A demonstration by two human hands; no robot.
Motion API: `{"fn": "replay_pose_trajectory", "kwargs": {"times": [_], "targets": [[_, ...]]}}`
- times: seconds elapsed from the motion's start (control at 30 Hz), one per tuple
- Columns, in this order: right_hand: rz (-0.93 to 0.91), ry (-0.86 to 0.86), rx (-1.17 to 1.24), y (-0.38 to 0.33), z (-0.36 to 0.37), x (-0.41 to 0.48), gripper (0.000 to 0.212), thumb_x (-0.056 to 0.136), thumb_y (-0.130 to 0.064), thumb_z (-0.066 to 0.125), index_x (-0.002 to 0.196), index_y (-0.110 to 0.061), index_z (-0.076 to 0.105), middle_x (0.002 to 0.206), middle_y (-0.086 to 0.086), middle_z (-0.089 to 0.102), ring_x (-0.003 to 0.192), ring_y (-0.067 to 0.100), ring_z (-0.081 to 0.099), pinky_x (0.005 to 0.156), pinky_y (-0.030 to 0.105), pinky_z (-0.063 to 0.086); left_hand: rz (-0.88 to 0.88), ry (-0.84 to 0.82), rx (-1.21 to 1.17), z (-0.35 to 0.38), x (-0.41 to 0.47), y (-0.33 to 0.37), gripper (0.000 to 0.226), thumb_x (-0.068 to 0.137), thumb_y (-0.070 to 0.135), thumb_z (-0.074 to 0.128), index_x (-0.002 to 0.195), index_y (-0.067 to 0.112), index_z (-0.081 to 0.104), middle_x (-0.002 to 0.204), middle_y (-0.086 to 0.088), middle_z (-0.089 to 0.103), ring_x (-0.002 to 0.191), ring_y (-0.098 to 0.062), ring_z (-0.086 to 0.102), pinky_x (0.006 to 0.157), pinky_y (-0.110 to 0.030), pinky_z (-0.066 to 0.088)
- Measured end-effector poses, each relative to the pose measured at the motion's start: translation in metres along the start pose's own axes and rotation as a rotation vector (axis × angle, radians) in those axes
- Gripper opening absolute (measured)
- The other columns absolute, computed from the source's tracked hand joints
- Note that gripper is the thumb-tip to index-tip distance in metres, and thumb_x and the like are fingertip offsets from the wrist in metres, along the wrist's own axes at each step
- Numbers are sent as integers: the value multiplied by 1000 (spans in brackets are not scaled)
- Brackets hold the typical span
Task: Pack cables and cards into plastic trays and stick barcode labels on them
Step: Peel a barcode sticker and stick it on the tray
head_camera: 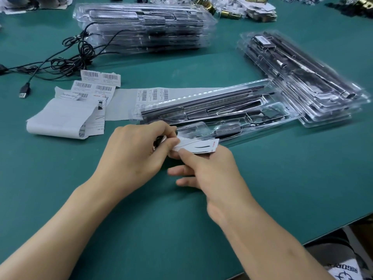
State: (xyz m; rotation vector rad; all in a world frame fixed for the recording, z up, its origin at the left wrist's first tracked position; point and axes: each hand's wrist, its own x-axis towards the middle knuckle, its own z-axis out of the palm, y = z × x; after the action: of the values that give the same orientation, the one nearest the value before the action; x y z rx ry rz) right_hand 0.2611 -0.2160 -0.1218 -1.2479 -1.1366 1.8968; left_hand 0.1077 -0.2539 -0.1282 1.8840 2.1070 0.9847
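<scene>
Centrally, left hand (135, 151) and right hand (210, 166) both pinching one white card (201, 146), one tray (226, 112) behind, two tray stacks (145, 27) beyond.

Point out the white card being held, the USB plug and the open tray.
white card (199, 146), head view, printed middle.
USB plug (25, 88), head view, black housing.
open tray (292, 113), head view, right end wall.

The table (282, 178) wears a smooth, matt green mat. The middle tray (294, 116) and the tray stacks at 12 (141, 27) and 2 o'clock (302, 77) are clear, glossy plastic. The labels (90, 85) at 10 o'clock are matt white paper, the cable (66, 57) dull black plastic, the card (201, 146) smooth white paper.
</scene>
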Motion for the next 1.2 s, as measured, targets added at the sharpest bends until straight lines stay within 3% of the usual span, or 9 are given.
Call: {"fn": "replay_pose_trajectory", "kwargs": {"times": [0.07,0.27,0.4,0.5,0.77,0.97,1.07,1.2], "targets": [[38,-60,-21,-4,-15,0,18,102,-12,58,110,-16,73,95,1,80,65,11,72,50,22,53,15,13,20,0,0,1,17,90,40,59,89,26,68,98,11,79,66,-19,69,62,-40,53],[60,-173,49,-5,-24,-4,31,109,-9,33,119,-7,63,99,7,80,76,17,76,57,21,54,6,9,51,-1,-1,1,18,91,43,57,89,28,67,92,5,78,52,-10,53,60,-41,51],[-2,-55,24,-1,-21,-2,20,108,-9,37,118,-5,54,89,5,80,70,24,77,52,23,56,-4,8,17,0,-2,1,19,91,41,58,90,25,69,101,13,78,75,-20,73,65,-41,53],[10,-39,-31,0,-21,0,15,108,-15,47,111,-4,56,87,3,80,63,24,76,49,24,56,-4,0,5,1,-3,-2,17,91,41,57,88,27,66,92,8,78,89,-23,76,68,-42,55],[-110,123,-322,2,-27,10,23,100,-27,66,87,-9,64,67,7,74,42,22,66,39,27,48,20,-10,0,1,-3,-3,11,92,45,56,84,37,58,86,8,76,94,-24,75,67,-42,54],[-8,129,-15,1,-17,4,16,103,-14,61,94,-3,66,76,5,77,51,19,71,43,25,53,10,42,14,3,-4,-1,14,90,39,60,89,27,67,107,20,76,82,-18,74,65,-36,53],[-7,143,54,2,-16,0,12,103,-14,61,98,-4,66,80,5,78,53,19,72,45,25,54,12,39,0,3,-4,0,16,91,38,60,92,25,69,108,21,75,88,-22,76,75,-43,57],[-19,155,36,2,-13,1,14,102,-14,61,97,-2,66,77,4,77,44,15,66,41,24,51,17,31,7,4,-5,0,16,92,39,59,92,25,67,104,17,77,89,-26,76,75,-45,57]]}}
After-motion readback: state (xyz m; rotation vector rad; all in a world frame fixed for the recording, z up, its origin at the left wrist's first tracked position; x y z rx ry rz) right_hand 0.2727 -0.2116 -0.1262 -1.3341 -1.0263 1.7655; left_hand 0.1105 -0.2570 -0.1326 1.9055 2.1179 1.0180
